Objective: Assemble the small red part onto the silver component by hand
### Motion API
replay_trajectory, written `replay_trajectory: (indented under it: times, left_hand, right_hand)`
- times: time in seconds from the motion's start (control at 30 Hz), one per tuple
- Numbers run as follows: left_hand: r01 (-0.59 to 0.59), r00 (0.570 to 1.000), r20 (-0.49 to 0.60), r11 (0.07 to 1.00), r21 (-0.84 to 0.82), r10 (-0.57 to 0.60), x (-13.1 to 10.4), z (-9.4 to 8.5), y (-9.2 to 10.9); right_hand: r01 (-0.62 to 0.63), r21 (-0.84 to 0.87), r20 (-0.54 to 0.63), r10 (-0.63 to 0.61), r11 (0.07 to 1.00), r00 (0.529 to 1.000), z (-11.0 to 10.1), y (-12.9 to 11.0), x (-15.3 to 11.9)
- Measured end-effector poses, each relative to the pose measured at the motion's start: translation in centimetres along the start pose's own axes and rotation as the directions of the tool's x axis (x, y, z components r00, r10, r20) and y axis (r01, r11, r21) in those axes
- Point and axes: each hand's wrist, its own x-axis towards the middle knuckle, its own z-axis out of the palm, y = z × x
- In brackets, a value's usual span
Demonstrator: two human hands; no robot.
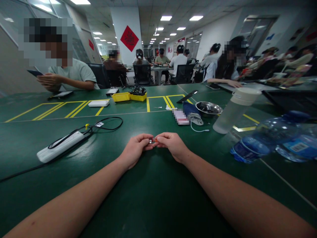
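Note:
My left hand (135, 148) is closed, its thumb and fingers pinching a small shiny metal piece (150, 141). Facing it, my right hand (174, 144) pinches a tiny orange piece (156, 140) between thumb and forefinger. Both hands meet just above the green tabletop (148, 198), fingertips touching or nearly so. The fingers cover most of both pieces, so I cannot make out their kind or whether they are joined.
A white power strip (60, 147) with a black cable lies left. Beyond are yellow trays (121, 97), a pixelated pinkish item (181, 117) and a metal bowl (208, 108). A frosted bottle (232, 112) and clear plastic bottles (255, 142) are right. A person (74, 74) sits across the table.

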Motion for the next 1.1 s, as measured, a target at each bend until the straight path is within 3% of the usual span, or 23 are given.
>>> replay_trajectory:
  times: [0.17,0.5,1.1]
  left_hand:
    - [-0.006,1.000,-0.001,1.000,-0.025,0.006,0.07,-0.06,-0.12]
    - [-0.016,1.000,-0.009,0.993,0.117,0.017,0.12,-0.07,-0.12]
    - [-0.051,0.998,-0.023,0.976,0.209,0.057,-0.25,0.20,0.26]
  right_hand:
    - [-0.016,0.007,-0.003,0.016,1.000,1.000,-0.05,0.06,0.20]
    - [-0.008,-0.034,-0.015,0.008,0.999,1.000,0.12,0.12,0.15]
    - [-0.013,-0.054,-0.011,0.013,0.998,1.000,0.15,-0.08,0.02]
